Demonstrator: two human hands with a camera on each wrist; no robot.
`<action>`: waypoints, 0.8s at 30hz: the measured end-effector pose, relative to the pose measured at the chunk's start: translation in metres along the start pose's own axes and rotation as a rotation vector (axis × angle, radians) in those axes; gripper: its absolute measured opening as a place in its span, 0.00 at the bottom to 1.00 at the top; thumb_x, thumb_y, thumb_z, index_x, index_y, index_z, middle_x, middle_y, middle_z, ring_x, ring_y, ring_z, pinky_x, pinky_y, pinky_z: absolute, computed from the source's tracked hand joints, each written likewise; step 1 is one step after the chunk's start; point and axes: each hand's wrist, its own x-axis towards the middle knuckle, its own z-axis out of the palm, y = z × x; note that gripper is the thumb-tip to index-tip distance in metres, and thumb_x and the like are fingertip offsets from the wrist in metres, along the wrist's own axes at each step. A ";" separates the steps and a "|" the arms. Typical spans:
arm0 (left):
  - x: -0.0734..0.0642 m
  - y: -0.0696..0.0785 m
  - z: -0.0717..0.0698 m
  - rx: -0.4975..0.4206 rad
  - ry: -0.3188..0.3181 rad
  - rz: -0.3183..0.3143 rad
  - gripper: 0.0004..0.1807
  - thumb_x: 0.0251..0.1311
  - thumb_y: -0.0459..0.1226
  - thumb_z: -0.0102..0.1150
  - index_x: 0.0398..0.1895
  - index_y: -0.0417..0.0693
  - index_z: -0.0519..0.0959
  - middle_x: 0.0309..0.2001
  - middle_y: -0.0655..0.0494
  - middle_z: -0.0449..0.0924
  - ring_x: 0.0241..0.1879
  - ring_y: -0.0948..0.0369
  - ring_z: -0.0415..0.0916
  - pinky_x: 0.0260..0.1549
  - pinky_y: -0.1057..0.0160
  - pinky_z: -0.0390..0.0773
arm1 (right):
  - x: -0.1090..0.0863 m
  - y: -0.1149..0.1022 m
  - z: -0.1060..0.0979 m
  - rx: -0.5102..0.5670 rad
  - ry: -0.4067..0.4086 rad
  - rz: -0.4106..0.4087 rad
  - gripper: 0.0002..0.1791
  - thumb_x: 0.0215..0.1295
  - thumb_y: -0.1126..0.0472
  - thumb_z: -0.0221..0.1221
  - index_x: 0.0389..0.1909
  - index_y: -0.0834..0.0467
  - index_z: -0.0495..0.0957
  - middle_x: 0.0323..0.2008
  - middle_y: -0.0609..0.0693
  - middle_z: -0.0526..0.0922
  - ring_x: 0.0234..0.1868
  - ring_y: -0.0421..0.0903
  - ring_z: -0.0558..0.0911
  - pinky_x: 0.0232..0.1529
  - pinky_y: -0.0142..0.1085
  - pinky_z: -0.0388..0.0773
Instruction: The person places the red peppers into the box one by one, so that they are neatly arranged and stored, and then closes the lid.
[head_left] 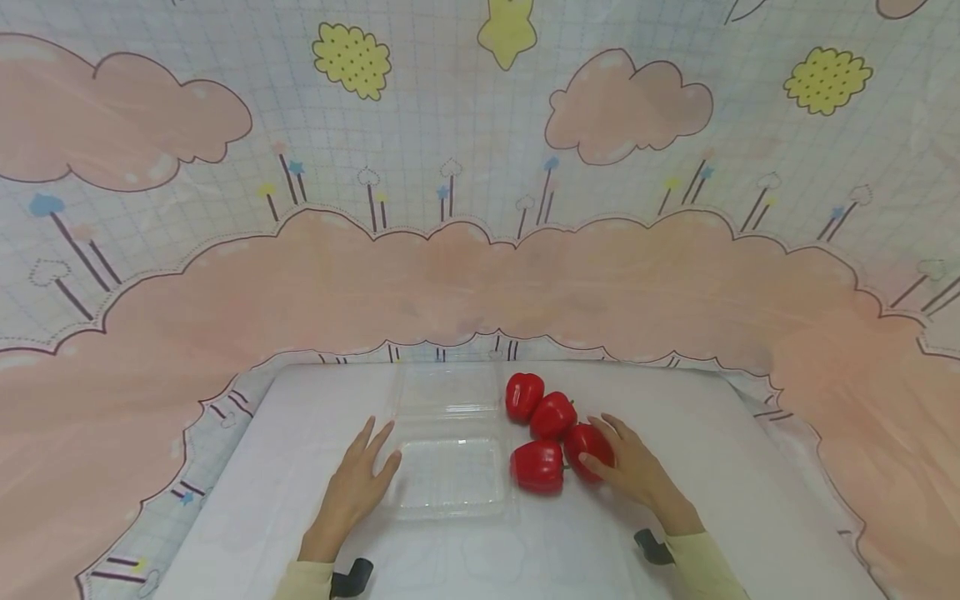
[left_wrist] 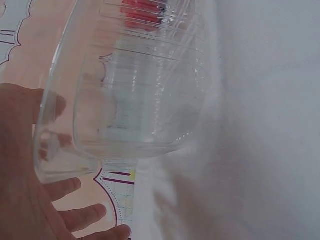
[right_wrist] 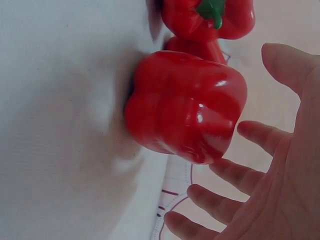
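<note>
A clear plastic clamshell box (head_left: 448, 473) lies with its lid spread back on the white tabletop. Beside its left edge is my left hand (head_left: 358, 483), fingers spread; in the left wrist view that hand (left_wrist: 30, 170) shows behind the box's transparent wall (left_wrist: 120, 100). Several red bell peppers sit right of the box. My right hand (head_left: 633, 462) hovers round the rightmost bell pepper (head_left: 588, 452), its fingers extended and spread. In the right wrist view, the fingertips come close to this bell pepper (right_wrist: 187, 107); whether they touch it I cannot tell.
Left of that pepper lies another bell pepper (head_left: 537, 467); behind are a third pepper (head_left: 553, 415) and one farther back (head_left: 524, 397). A patterned cloth (head_left: 480, 283) hangs behind the white table (head_left: 675, 408).
</note>
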 end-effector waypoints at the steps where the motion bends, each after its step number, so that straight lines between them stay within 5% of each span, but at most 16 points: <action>1: 0.000 0.000 0.000 -0.003 -0.007 -0.004 0.32 0.71 0.50 0.49 0.75 0.53 0.60 0.78 0.42 0.49 0.74 0.37 0.52 0.64 0.31 0.63 | 0.000 0.000 0.000 0.001 -0.002 0.002 0.46 0.58 0.34 0.61 0.73 0.51 0.60 0.73 0.61 0.60 0.71 0.67 0.63 0.56 0.64 0.76; 24: -0.006 -0.004 0.003 -0.073 -0.016 -0.002 0.28 0.69 0.39 0.50 0.71 0.45 0.66 0.75 0.39 0.56 0.70 0.37 0.61 0.64 0.35 0.67 | -0.002 0.005 0.005 0.009 0.004 -0.034 0.43 0.60 0.37 0.61 0.73 0.50 0.61 0.72 0.61 0.61 0.69 0.67 0.67 0.55 0.63 0.77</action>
